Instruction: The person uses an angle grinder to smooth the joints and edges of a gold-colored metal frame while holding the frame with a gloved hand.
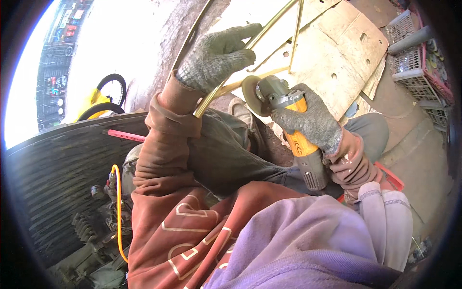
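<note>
The grinder (302, 144) sits over the person's lap, tilted, its disc (254, 95) beside the brass frame (272, 28) — whether they touch, I cannot tell. The gloved right hand (313, 118) is wrapped round the grinder's body. The gloved left hand (211, 58), left of and above the grinder, lies across the frame, thumb and forefinger parted; whether it grips, I cannot tell. Beyond the grinder lies cardboard (344, 45) — crates (409, 70) to its right, an orange hose (119, 212) to its left.
</note>
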A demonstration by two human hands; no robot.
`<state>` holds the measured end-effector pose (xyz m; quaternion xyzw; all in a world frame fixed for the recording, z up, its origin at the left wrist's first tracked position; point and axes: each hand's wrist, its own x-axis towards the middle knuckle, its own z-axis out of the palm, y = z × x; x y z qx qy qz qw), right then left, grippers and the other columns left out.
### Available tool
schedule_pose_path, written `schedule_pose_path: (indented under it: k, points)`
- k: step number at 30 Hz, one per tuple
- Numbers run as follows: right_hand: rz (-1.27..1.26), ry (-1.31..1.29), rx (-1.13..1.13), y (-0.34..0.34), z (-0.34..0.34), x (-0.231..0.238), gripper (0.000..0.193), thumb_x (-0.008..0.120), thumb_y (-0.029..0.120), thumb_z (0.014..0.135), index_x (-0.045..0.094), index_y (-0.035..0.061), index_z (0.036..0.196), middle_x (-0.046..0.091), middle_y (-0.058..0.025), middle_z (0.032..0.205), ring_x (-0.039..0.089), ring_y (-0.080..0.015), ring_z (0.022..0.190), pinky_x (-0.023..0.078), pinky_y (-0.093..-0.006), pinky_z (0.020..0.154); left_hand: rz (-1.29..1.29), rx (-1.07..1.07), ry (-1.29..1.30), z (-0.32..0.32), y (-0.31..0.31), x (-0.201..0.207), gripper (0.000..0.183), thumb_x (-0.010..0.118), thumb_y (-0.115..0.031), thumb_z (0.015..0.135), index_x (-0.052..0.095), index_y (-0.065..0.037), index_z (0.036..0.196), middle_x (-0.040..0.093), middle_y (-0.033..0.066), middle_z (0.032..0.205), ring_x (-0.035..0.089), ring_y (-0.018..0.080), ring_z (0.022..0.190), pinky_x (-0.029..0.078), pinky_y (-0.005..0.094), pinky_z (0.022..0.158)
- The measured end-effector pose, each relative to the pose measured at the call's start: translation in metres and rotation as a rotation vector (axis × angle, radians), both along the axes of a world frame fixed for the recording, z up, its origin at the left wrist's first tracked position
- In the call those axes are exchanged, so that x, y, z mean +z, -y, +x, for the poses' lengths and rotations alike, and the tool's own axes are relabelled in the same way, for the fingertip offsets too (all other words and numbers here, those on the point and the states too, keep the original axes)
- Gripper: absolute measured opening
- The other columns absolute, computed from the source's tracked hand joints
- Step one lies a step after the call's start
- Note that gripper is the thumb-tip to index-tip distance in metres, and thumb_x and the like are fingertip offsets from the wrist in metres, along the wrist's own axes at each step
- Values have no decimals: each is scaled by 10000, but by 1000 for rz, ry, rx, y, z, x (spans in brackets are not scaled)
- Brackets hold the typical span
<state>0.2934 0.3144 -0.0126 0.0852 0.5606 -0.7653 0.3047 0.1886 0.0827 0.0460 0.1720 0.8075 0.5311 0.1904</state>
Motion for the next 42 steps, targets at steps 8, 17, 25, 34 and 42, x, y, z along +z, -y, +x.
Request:
schedule_pose_path:
  k: [8, 17, 25, 34, 42]
  points:
    - [32, -22, 98, -3, 0, 11, 476, 864, 149, 793, 547, 12, 1120, 663, -77, 897, 641, -129, 715, 531, -284, 627, 11, -4, -26, 2, -2, -4, 546, 704, -112, 899, 578, -44, 1427, 530, -85, 790, 496, 27, 716, 444, 204, 647]
    - [88, 6, 199, -8, -15, 21, 517, 890, 203, 764, 561, 2, 1109, 661, -80, 870, 641, -136, 712, 536, -302, 623, 82, -50, 9, -1, 2, 0, 534, 698, -102, 913, 572, -42, 1428, 671, 7, 1059, 583, 68, 902, 497, 225, 805]
    - [239, -145, 184, -27, 16, 8, 546, 890, 185, 768, 538, 3, 1143, 660, -77, 933, 642, -143, 761, 540, -301, 649, 100, -70, 10, -5, -2, -6, 513, 702, -37, 909, 564, 30, 1398, 698, 31, 1035, 614, 68, 905, 512, 232, 759]
    - [77, -22, 118, -13, -9, 21, 423, 840, 137, 820, 554, 20, 1109, 661, -67, 862, 628, -124, 690, 522, -280, 611, 104, -7, 1, -1, -6, -5, 539, 700, -104, 900, 583, -56, 1424, 541, -73, 832, 524, 28, 782, 464, 198, 703]
    - [3, 23, 149, -13, -16, 11, 370, 834, 150, 822, 589, 41, 1077, 661, -54, 821, 635, -130, 675, 520, -284, 600, 13, -3, -44, -4, 3, -6, 524, 694, -112, 913, 581, -43, 1421, 623, -34, 919, 567, 45, 806, 497, 223, 747]
